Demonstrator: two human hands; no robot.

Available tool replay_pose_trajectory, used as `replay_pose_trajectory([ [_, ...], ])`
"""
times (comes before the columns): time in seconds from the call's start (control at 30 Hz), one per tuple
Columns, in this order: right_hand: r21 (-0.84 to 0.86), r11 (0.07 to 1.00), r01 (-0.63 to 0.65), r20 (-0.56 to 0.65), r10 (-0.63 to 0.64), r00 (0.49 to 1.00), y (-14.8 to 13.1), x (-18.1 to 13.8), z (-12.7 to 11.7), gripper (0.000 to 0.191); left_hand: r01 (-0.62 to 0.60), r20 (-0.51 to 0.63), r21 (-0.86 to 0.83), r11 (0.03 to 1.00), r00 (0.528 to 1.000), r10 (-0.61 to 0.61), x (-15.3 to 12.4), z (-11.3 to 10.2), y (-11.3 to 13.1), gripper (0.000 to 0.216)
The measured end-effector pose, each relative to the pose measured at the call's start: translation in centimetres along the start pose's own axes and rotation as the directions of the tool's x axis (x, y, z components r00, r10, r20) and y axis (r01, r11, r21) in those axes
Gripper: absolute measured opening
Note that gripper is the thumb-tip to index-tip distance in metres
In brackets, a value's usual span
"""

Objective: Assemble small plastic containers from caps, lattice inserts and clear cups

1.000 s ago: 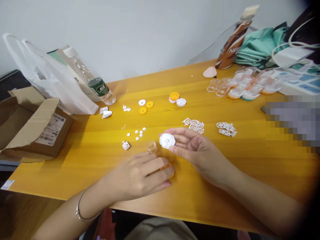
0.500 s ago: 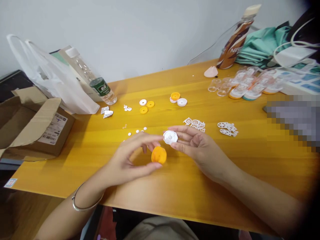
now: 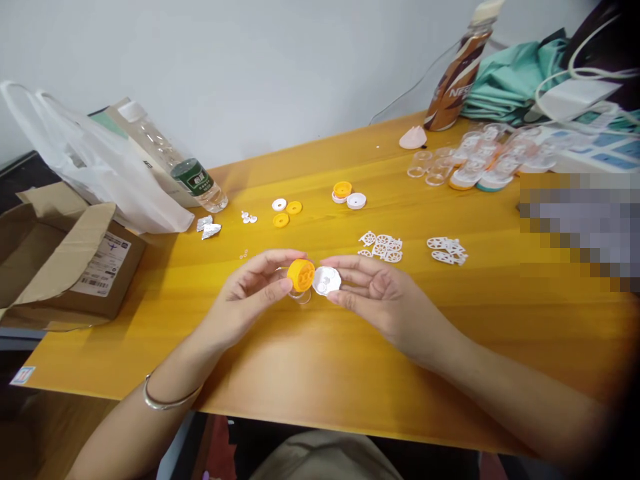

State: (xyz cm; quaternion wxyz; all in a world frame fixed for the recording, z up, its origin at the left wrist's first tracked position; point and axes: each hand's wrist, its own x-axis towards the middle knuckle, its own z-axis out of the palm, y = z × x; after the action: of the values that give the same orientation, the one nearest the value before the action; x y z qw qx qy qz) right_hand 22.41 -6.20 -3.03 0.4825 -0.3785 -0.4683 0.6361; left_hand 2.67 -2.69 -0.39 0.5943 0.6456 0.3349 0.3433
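Between the fingers and thumb of my left hand (image 3: 257, 290) is a round orange cap-like piece (image 3: 301, 275), its hollow side turned to the right. My right hand (image 3: 383, 291) pinches a white round disc (image 3: 327, 281) by its right edge. The two pieces are close together, edge to edge; whether they touch I cannot tell. Just below the orange piece, a clear ring-shaped part (image 3: 302, 297) shows, partly hidden. Beyond my hands lie white spoked wheel parts (image 3: 383, 247), with more flat white cut-out parts (image 3: 447, 250) to the right.
Orange and white discs (image 3: 294, 207) and stacked caps (image 3: 356, 201) lie farther back. An open cardboard box (image 3: 70, 267), a plastic bag (image 3: 115, 167) and a water bottle (image 3: 195, 180) stand left. Clear domed pieces (image 3: 473, 157) and a brown bottle (image 3: 457, 80) are at the right.
My left hand has raised the orange piece up and left, turning its hollow side into view. My right hand has shifted slightly left with the white disc. The whole view has shifted a little.
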Motion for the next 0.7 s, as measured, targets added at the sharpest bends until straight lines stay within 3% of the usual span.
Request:
replay_pose_trajectory([
  [0.2,-0.037,0.999,0.001,-0.02,-0.001,1.0,-0.01,-0.09,0.07,0.027,-0.063,-0.022,0.052,0.997,0.998,0.064,-0.19,0.01,-0.11,0.027],
  [0.43,-0.029,1.0,-0.006,-0.038,0.005,0.999,0.08,-0.04,-0.05,0.029,-0.047,0.035,0.14,0.989,0.998,0.042,0.1,0.11,0.15,0.034],
  [0.7,-0.052,0.999,0.007,-0.054,-0.01,0.999,0.05,-0.01,0.29,0.03,-0.046,-0.032,0.247,0.968,0.998,0.056,0.27,0.35,0.18,0.028],
])
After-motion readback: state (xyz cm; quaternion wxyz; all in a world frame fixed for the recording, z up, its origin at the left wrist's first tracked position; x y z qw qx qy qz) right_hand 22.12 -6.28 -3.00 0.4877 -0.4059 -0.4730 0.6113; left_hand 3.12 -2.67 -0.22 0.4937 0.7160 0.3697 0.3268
